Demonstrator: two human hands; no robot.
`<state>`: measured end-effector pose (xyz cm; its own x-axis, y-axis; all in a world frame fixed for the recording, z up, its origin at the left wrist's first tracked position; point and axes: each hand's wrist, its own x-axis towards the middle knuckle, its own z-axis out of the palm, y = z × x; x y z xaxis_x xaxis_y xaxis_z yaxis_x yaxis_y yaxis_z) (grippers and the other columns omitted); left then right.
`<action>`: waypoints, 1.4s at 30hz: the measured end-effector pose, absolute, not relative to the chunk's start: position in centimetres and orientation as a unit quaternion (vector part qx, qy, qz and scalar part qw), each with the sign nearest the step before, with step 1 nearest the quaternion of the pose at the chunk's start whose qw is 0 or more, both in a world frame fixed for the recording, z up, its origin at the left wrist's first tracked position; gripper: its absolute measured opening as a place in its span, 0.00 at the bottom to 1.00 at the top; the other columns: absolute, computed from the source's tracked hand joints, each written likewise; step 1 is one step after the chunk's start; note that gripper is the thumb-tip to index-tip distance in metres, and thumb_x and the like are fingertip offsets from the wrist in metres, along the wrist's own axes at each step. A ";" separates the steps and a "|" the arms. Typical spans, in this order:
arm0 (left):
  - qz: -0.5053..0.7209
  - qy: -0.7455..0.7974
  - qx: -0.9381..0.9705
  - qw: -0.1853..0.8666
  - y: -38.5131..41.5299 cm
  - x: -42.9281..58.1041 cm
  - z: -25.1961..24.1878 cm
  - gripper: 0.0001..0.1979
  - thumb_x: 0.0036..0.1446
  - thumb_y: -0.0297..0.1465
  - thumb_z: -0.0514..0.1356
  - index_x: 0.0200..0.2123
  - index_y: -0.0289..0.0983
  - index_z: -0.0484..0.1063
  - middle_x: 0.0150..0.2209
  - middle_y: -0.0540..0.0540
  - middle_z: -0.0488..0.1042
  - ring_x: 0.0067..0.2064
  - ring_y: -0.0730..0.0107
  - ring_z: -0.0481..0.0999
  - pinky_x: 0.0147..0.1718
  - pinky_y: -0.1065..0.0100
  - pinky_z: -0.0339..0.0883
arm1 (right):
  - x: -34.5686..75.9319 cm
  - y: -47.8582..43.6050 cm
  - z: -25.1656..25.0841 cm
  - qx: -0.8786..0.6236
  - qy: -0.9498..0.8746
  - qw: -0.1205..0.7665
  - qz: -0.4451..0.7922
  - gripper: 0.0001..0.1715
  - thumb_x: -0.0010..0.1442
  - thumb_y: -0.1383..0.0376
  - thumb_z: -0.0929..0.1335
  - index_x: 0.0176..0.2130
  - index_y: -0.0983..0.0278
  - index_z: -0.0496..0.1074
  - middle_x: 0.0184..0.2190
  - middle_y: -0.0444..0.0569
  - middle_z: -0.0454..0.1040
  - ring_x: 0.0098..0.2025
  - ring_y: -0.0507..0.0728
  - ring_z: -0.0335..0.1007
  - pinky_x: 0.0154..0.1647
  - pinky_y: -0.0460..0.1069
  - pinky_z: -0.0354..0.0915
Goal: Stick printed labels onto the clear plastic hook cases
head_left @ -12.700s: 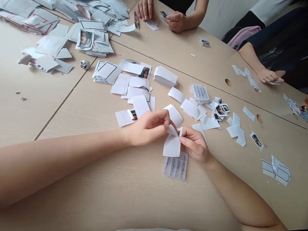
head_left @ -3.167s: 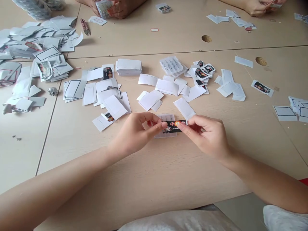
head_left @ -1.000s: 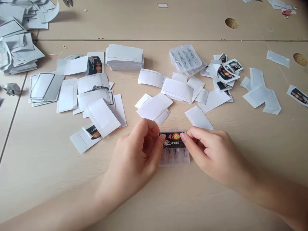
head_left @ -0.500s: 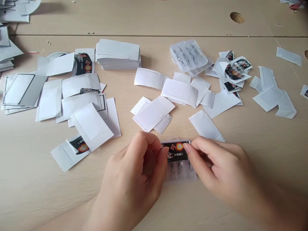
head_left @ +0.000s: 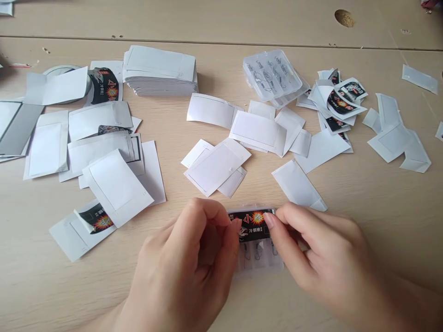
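Note:
A black sticker with red and white lettering and a starburst lies over the upper part of a clear plastic box. Small fish hooks show in the box's compartments below it. My left hand pinches the sticker's left end between thumb and forefinger. At the right end, my right hand is closed, with its thumb tip and fingers on the sticker's edge. Whether the sticker is fully pressed to the lid cannot be made out. The box rests on the wooden table.
Two stacked clear hook boxes stand further back. A thick stack of white sheets is at back left. Loose backing papers lie ahead of my hands. Peeled stickers are piled at the right, more sheets at the left.
The camera view has shifted slightly, so hands and box appear a little lower. Both hands keep their hold at the sticker's ends; more of its left side shows.

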<state>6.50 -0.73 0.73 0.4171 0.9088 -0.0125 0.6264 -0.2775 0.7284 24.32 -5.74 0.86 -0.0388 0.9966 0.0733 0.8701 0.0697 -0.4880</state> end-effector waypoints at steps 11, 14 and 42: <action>0.219 0.496 0.776 0.322 -0.9 6.8 0.5 0.08 0.55 0.30 0.57 0.32 0.41 0.58 0.18 0.57 0.62 0.15 0.82 0.61 0.13 0.76 0.58 | 24.2 -5.7 1.1 -0.666 -0.707 0.195 0.139 0.14 0.59 0.70 0.64 0.23 0.64 0.59 0.16 0.38 0.58 0.17 0.46 0.51 0.21 0.46 0.50; 0.211 0.498 0.774 0.328 -1.0 6.8 0.5 0.08 0.55 0.31 0.57 0.32 0.41 0.58 0.18 0.58 0.62 0.15 0.82 0.60 0.14 0.76 0.58 | 24.1 -5.6 1.1 -0.665 -0.708 0.195 0.136 0.14 0.59 0.69 0.64 0.23 0.64 0.60 0.16 0.38 0.58 0.17 0.46 0.51 0.21 0.46 0.50; 0.203 0.522 0.757 0.336 -1.1 6.0 -0.2 0.08 0.55 0.31 0.59 0.37 0.41 0.62 0.23 0.55 0.63 0.17 0.79 0.64 0.15 0.74 0.61 | 24.9 -5.1 1.2 -0.663 -0.723 0.188 0.050 0.09 0.58 0.61 0.68 0.36 0.65 0.70 0.24 0.44 0.70 0.24 0.51 0.66 0.26 0.47 0.58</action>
